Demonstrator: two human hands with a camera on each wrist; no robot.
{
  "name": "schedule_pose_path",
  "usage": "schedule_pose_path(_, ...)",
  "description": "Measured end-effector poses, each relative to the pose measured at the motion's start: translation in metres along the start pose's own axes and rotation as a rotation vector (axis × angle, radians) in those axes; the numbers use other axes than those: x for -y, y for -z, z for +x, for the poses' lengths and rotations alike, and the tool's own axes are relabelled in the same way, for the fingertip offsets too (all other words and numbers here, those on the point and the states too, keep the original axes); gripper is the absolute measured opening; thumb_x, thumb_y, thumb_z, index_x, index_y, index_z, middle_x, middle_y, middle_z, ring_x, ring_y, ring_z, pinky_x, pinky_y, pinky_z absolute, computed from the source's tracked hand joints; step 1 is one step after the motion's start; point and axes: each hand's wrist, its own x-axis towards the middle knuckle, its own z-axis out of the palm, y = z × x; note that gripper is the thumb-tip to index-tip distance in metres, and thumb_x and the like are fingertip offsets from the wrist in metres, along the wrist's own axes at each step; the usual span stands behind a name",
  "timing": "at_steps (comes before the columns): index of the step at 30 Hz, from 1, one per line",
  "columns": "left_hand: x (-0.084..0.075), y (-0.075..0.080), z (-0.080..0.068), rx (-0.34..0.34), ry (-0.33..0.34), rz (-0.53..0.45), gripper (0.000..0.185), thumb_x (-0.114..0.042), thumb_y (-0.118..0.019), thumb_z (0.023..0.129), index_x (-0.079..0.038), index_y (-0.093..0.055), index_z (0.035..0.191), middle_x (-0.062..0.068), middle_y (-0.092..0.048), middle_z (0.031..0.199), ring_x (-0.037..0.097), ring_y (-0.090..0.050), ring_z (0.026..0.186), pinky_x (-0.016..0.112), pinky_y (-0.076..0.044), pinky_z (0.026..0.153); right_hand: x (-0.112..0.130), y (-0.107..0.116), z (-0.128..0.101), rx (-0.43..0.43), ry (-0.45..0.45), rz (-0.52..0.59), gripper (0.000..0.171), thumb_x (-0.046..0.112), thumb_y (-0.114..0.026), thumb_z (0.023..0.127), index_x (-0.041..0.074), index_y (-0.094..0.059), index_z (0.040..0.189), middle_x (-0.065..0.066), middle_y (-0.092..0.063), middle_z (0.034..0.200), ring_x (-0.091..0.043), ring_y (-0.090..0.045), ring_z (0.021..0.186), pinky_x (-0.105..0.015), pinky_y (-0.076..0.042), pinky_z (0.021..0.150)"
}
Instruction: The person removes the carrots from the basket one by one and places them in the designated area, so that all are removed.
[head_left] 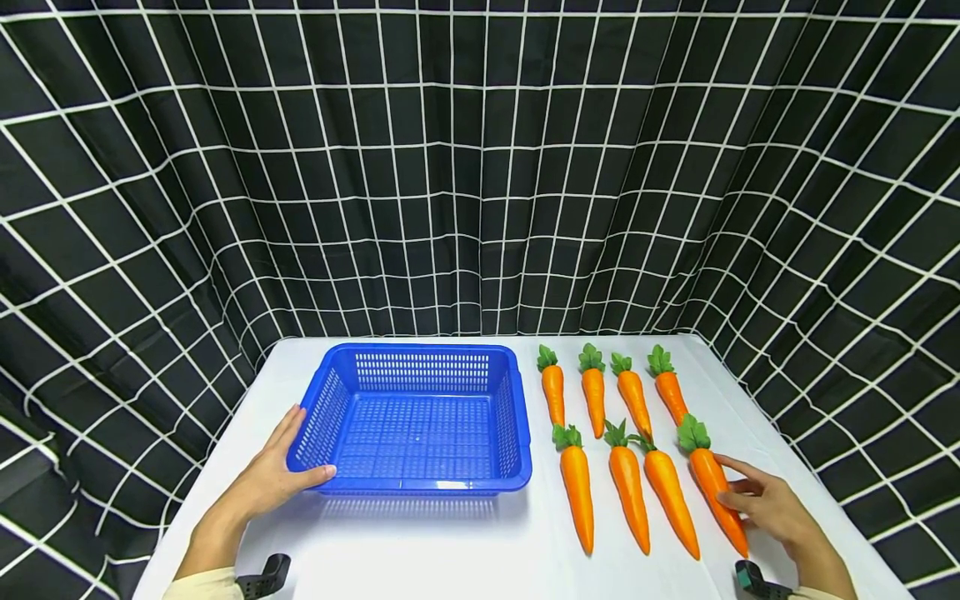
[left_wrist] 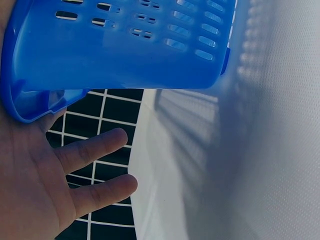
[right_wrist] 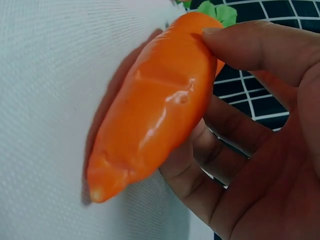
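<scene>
My left hand [head_left: 266,475] rests against the front left corner of a blue plastic basket [head_left: 427,484], thumb on the front rim and fingers along the left side. In the left wrist view two straight fingers [left_wrist: 102,196] stand free below the basket wall [left_wrist: 125,65]. The basket has slotted walls and nothing inside. At the far right of the front row, my right hand [head_left: 776,504] holds an orange toy carrot [head_left: 710,475] with green leaves, thumb on one side and fingers on the other. The right wrist view shows this carrot [right_wrist: 150,110] lying along the white surface.
Several more carrots lie in two rows right of the basket, such as a front one [head_left: 576,492] and a back one [head_left: 593,396], leaves pointing away. A white cloth [head_left: 420,550] covers the table. Black curtains with a white grid [head_left: 480,183] enclose the back and sides.
</scene>
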Motion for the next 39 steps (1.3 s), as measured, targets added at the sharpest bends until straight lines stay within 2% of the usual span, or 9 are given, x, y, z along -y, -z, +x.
schedule_pose_path(8,0.001,0.000,0.001,0.006,0.002,-0.004,0.110,-0.039,-0.079,0.079,-0.004,-0.007,0.155,0.016,0.001,0.160,0.051,-0.005,0.139,0.074,-0.011,0.099,-0.002,-0.002,0.002,-0.012,0.014,-0.017,0.073,0.021,-0.077,0.083,-0.003,-0.038,0.140,-0.026,-0.058,0.109,-0.025,-0.059,0.083,-0.040,-0.057,0.067)
schedule_pose_path(19,0.000,0.001,0.001,-0.001,-0.023,-0.001,0.109,-0.037,-0.079,0.079,-0.001,-0.008,0.154,0.019,-0.001,0.159,0.051,-0.006,0.139,0.073,-0.012,0.100,-0.002,-0.004,0.003,-0.025,0.000,-0.048,0.079,0.025,-0.076,0.084,-0.005,-0.033,0.143,-0.017,-0.060,0.104,-0.023,-0.058,0.080,-0.038,-0.056,0.063)
schedule_pose_path(25,0.001,0.001,0.003,-0.007,-0.034,-0.003,0.109,-0.037,-0.079,0.079,0.000,-0.009,0.154,0.019,-0.001,0.159,0.050,-0.005,0.139,0.073,-0.011,0.101,0.000,-0.004,0.001,-0.034,-0.011,-0.043,0.080,0.028,-0.075,0.085,-0.005,-0.033,0.143,-0.019,-0.060,0.105,-0.023,-0.060,0.081,-0.039,-0.056,0.065)
schedule_pose_path(29,0.001,0.002,0.003,-0.002,-0.029,0.001,0.109,-0.037,-0.078,0.079,0.000,-0.009,0.153,0.020,-0.001,0.158,0.051,-0.005,0.139,0.073,-0.011,0.100,-0.001,-0.004,-0.004,-0.051,0.012,-0.007,0.074,0.026,-0.072,0.088,-0.006,-0.033,0.143,-0.021,-0.062,0.105,-0.024,-0.064,0.081,-0.038,-0.057,0.065)
schedule_pose_path(32,0.001,0.002,0.004,0.002,-0.027,0.002,0.109,-0.038,-0.078,0.078,0.001,-0.009,0.153,0.021,-0.001,0.158,0.051,-0.005,0.139,0.073,-0.011,0.100,-0.003,-0.004,-0.006,-0.106,0.033,0.002,0.067,0.025,-0.068,0.091,-0.007,-0.036,0.141,-0.019,-0.066,0.101,-0.022,-0.066,0.077,-0.035,-0.056,0.062)
schedule_pose_path(35,0.002,0.003,0.005,-0.001,-0.035,0.004,0.109,-0.037,-0.079,0.078,0.001,-0.009,0.153,0.022,-0.001,0.158,0.051,-0.006,0.139,0.073,-0.012,0.101,-0.003,-0.003,-0.006,-0.211,0.053,0.012,0.061,0.026,-0.065,0.093,-0.009,-0.041,0.137,-0.016,-0.068,0.095,-0.017,-0.065,0.072,-0.032,-0.055,0.059)
schedule_pose_path(39,0.002,0.004,0.004,0.000,-0.045,0.005,0.108,-0.035,-0.079,0.078,0.002,-0.010,0.153,0.023,-0.002,0.158,0.051,-0.006,0.139,0.072,-0.012,0.101,0.000,-0.001,-0.008,-0.352,0.067,0.080,0.052,0.025,-0.065,0.093,-0.009,-0.050,0.129,-0.012,-0.070,0.088,-0.013,-0.065,0.068,-0.029,-0.055,0.057)
